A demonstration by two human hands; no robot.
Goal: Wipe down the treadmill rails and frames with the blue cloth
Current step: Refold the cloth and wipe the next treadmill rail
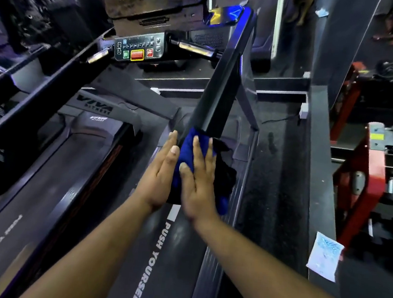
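Observation:
The blue cloth (192,146) is draped over the near end of the treadmill's right handrail (219,96), a dark bar that slopes up toward the console. My right hand (198,180) presses flat on top of the cloth with straight fingers. Against the cloth's left side lies my left hand (162,172), its fingers also straight, so the cloth sits between both palms. Part of the cloth hangs dark on the rail's right side. The left handrail (39,100) runs along the left.
The control panel (139,48) with red and green buttons sits ahead at the console. Below my arms lies the belt deck (156,260) printed "PUSH YOURSELF". A red weight rack (364,189) stands to the right, with a white paper (325,256) near it.

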